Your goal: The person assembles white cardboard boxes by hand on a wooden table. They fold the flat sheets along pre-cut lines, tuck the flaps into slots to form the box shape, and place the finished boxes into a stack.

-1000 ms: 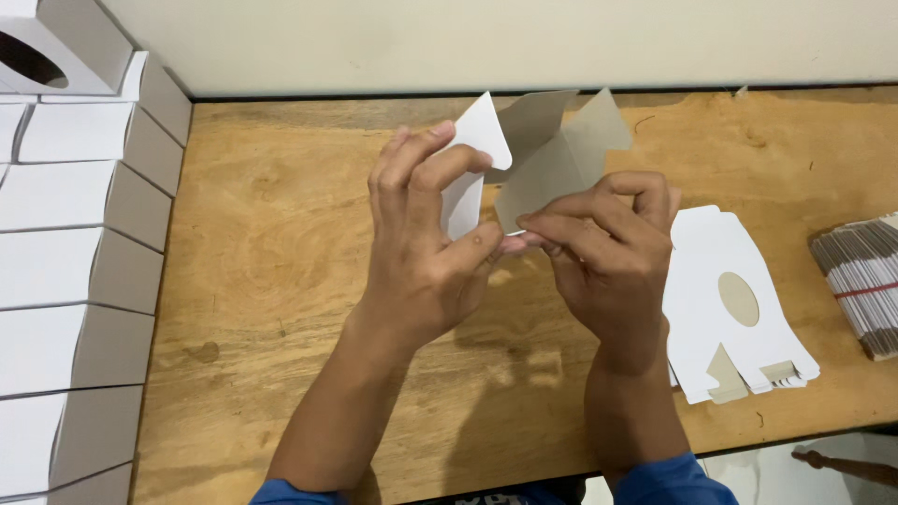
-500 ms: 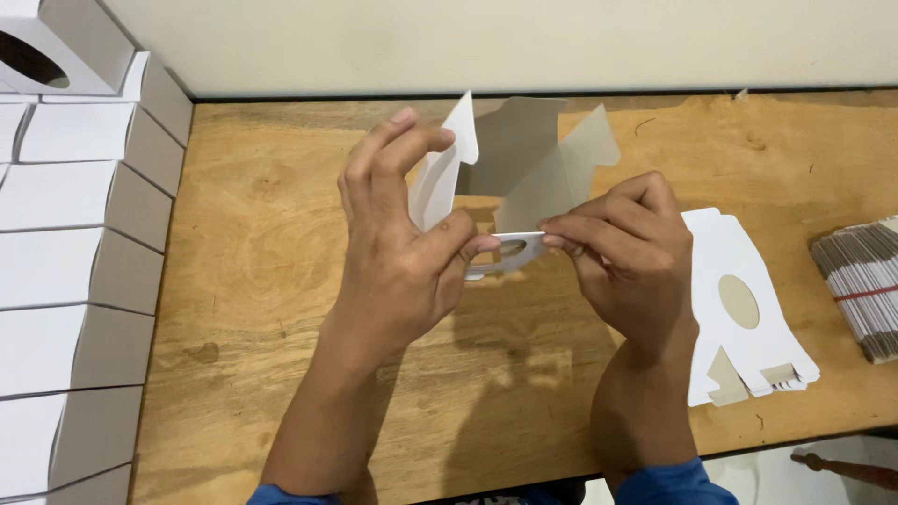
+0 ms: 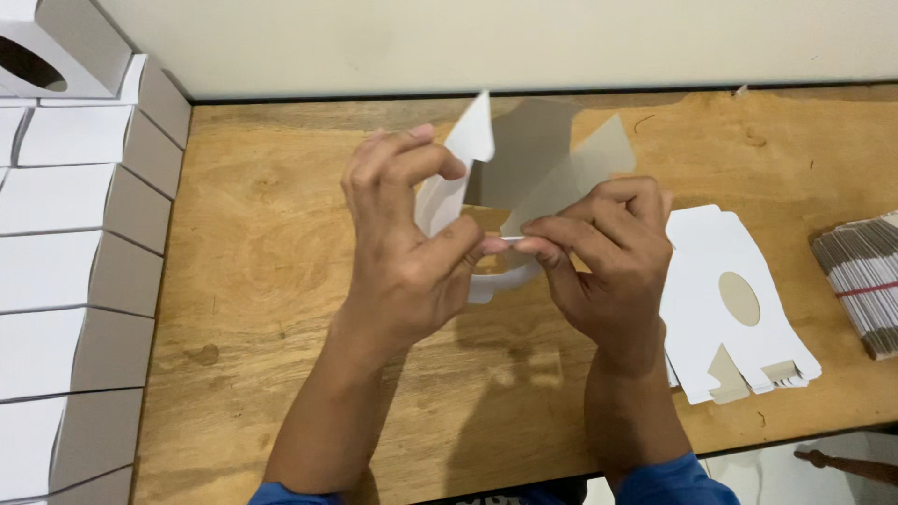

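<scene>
Item: die-cut carton blank [image 3: 524,178], white outside, grey-brown inside, part-folded. Held in the air above the middle of the wooden surface [image 3: 281,243], between both hands. Compared with the frames a moment earlier, the panels have opened from a nearly flat sheet into a hollow, with the white flap now raised to a point and the grey panels spread behind; judged, the blank is passing from flat to box form. Long axis roughly upright, flaps pointing up and away from the wearer, open side facing the camera; the lower edge curls under the hands.

Left hand [image 3: 407,243]: fingers curled around the white side panel, thumb pressing toward the centre fold. Right hand [image 3: 608,252]: fingers closed in a pinch on the panel edge, meeting the left thumb tip.

Adjacent, right: stack of flat white blanks [image 3: 730,299] with oval cut-outs. Far right edge: banded bundle of flat card [image 3: 865,276]. Left: rows of finished white boxes [image 3: 65,262], stacked close together.
</scene>
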